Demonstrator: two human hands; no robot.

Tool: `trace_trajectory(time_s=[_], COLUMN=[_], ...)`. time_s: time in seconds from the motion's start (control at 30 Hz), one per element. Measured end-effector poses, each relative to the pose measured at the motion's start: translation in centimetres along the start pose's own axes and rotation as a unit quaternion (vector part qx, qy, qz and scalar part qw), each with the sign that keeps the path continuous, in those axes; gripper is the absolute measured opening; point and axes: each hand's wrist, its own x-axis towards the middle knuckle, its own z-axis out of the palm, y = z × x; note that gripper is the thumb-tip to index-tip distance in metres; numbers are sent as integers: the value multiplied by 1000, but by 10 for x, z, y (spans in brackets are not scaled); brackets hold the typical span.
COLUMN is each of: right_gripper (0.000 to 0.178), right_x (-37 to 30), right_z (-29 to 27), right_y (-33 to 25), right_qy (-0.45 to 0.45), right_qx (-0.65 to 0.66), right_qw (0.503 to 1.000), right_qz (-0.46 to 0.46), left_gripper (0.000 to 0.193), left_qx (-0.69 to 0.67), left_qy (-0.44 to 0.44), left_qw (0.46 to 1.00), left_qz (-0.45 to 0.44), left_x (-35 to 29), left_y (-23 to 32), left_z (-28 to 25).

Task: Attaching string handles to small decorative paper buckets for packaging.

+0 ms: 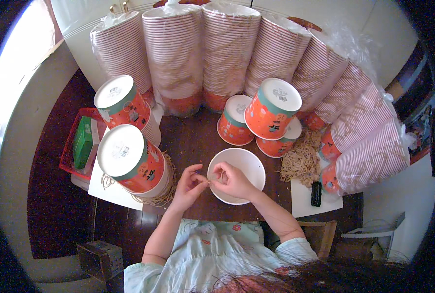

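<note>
My left hand [190,189] and my right hand [233,179] meet over the near left rim of a white, round, open paper tub [247,168]. Thumb and forefinger of each are pinched together, tip to tip. A tiny tan bit shows between the fingertips, too small to name. The tub stands upright on the dark brown table [188,132], with its white inside facing up. To the left of my left hand, upturned orange and green tubs [138,168] are stacked, with loops of tan cord [166,193] around their base.
Tall plastic-wrapped stacks of tubs [173,53] curve along the back and right. More upturned tubs [273,110] stand behind the open one. A tangled heap of tan cord [303,158] lies at right, near a black object [316,194]. A red basket [66,151] holds a green box [86,141].
</note>
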Motion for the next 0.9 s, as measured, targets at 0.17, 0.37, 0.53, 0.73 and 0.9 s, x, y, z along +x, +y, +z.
trace_trajectory(time_s=[0.17,0.37,0.53,0.73,0.9], right_gripper=[30,11,8,5,6], right_x=[0,0,0,1,1], right_z=[-8,-4,-4,-5,-5], right_y=[-11,-7,-6,-4,-3], right_qy=[-21,-7,9,-2,-11], right_qx=[-31,-37,-32,21,34], right_qw=[995,991,994,1000,999], right_qz=[-89,-127,-107,-22,-9], left_gripper=[45,42,39,22,9], left_qx=[-122,-115,-122,110,259], left_qy=[-2,-14,-13,-2,25], left_qw=[992,992,991,994,953], left_qz=[-44,-53,-61,20,155], left_x=[2,5,5,1,6], left_y=[2,12,12,4,4], left_z=[-1,0,-1,-5,1])
